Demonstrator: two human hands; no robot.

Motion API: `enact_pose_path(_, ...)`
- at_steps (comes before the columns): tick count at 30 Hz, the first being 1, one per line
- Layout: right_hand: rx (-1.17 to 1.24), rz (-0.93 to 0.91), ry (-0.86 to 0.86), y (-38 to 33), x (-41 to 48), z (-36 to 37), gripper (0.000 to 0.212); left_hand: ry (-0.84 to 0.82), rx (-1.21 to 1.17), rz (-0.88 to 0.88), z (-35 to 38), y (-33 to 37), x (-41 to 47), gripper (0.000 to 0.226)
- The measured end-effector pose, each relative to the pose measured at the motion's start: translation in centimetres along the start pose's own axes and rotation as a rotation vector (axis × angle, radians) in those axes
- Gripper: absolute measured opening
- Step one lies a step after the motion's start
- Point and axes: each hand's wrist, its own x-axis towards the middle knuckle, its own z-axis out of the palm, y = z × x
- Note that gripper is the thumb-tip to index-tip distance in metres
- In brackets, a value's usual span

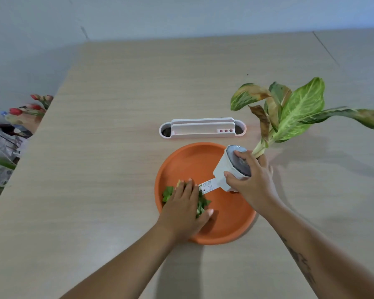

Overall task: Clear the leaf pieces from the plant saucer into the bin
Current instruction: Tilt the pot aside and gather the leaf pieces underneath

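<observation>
Right hand (249, 182) gripping one pot (225, 169) (tilted)

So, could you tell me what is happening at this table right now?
A person is clearing an orange saucer on a wooden table. The right hand grips a white pot and tips its plant sideways, off to the right. The left hand lies flat over green leaf pieces in the saucer, seemingly gathering them. A white tray sits behind. No bin can be clearly made out.
</observation>
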Motion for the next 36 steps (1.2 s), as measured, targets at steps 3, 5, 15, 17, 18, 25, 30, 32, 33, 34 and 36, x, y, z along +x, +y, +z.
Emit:
enact_pose_path(3, -0.062, -0.012, -0.021, -0.2, -0.3, 0.1, 0.055, 0.097, 0.003, 0.071, 0.6, -0.2, -1.2, 0.080)
enact_pose_path(5, -0.092, -0.032, -0.027, -0.1, -0.6, 0.2, 0.057, 0.133, 0.009, -0.019, 0.3, -0.6, -0.9, 0.083)
enact_pose_path(15, -0.018, -0.098, -0.085, -1.2, 0.2, 1.4, 0.058, 0.146, 0.026, -0.004, 0.9, 1.0, -2.2, 0.094)
enact_pose_path(17, -0.098, -0.170, -0.130, -1.9, 0.1, 2.1, 0.061, 0.130, 0.011, -0.093, 0.5, 0.3, -2.2, 0.098)
enact_pose_path(18, -0.132, -0.197, -0.148, -2.2, 0.0, 2.5, 0.062, 0.090, 0.012, -0.088, 0.5, 0.1, -2.2, 0.098)
enact_pose_path(25, -0.275, -0.359, -0.185, -2.7, -0.4, 4.1, 0.064, 0.136, -0.172, 0.020, 0.5, -0.4, -2.8, 0.089)
enact_pose_path(30, -0.369, -0.390, -0.218, -2.1, -1.3, 3.1, 0.066, -0.038, -0.113, -0.080, -0.4, 0.3, -2.7, 0.093)
enact_pose_path(32, -0.342, -0.394, -0.119, -1.0, -3.0, 2.2, 0.061, -0.051, -0.186, -0.059, -0.7, 0.9, -2.6, 0.088)
enact_pose_path(33, -0.312, -0.377, -0.067, -0.3, -4.0, 1.7, 0.057, -0.033, -0.205, -0.055, -0.8, 1.0, -2.5, 0.088)
enact_pose_path(34, -0.275, -0.354, -0.041, 0.3, -5.2, 1.5, 0.053, -0.018, -0.200, -0.060, -0.9, 0.8, -2.4, 0.089)
enact_pose_path(36, -0.262, -0.354, -0.055, 1.1, -7.0, 1.7, 0.049, -0.034, -0.157, -0.083, -1.2, 0.2, -2.5, 0.090)
